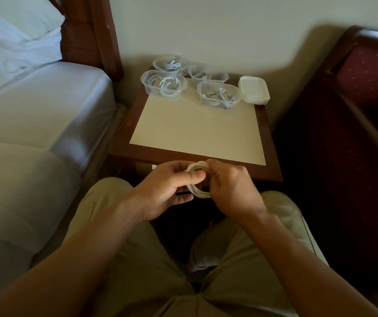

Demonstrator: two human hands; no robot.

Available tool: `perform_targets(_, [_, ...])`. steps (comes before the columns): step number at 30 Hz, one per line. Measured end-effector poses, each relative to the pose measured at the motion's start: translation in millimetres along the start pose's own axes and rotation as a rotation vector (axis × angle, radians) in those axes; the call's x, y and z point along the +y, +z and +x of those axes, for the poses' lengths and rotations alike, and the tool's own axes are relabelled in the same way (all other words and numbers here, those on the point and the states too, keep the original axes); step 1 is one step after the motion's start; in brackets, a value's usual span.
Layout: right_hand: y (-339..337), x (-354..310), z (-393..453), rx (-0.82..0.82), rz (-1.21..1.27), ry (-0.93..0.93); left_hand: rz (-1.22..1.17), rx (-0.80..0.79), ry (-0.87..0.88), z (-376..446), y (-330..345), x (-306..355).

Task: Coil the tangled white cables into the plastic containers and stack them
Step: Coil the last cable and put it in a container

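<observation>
No writing is readable. Both hands, the left hand (169,191) and right hand (230,191), pinch a coiled white cable (198,179) above the lap, at 6 o'clock of the desk (197,126). Four clear plastic containers (163,84) holding cables sit at its 12 o'clock edge.

Left hand (169,186) and right hand (231,191) gripping coiled white cable (198,179), four filled containers (164,84) on nightstand (197,131)

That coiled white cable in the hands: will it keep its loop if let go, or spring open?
The coiled white cable is probably floppy and springy: both the left hand and right hand pinch it to keep the loops together. It looks light, and would likely loosen once released.
</observation>
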State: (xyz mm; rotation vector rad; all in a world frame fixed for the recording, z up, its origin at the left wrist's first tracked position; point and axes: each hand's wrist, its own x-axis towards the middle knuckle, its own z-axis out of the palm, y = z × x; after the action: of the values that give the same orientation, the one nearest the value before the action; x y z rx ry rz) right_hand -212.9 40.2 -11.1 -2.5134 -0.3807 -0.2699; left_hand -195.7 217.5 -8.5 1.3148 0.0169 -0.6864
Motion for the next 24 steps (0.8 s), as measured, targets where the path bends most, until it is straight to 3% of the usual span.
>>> perform_targets(3, [-3.3,3.9,4.6,-0.027,0.001,-0.002,0.079,0.041,0.057,-1.0,-7.0,3.0])
perform_targets(7, [-1.6,5.4,0.9,-0.092,-0.171,-0.076,0.746,0.143,0.312,-3.7,-12.2,-4.1])
perform_targets(10, [4.4,10.3,-2.9,-0.135,-0.282,-0.092,1.018,0.320,0.514,3.5,-10.7,-17.8])
perform_targets(17, [10.6,20.1,-5.5,-0.111,-0.349,-0.147,1.137,0.407,0.507,9.9,-11.1,-26.1])
perform_targets(22, [10.3,24.9,-9.2,-0.184,-0.379,-0.091,1.158,0.268,0.393,3.1,-6.6,-13.9])
perform_targets(24, [9.5,26.2,-7.0,-0.207,-0.365,-0.069,1.033,0.198,0.308,-1.4,-7.0,-5.9])
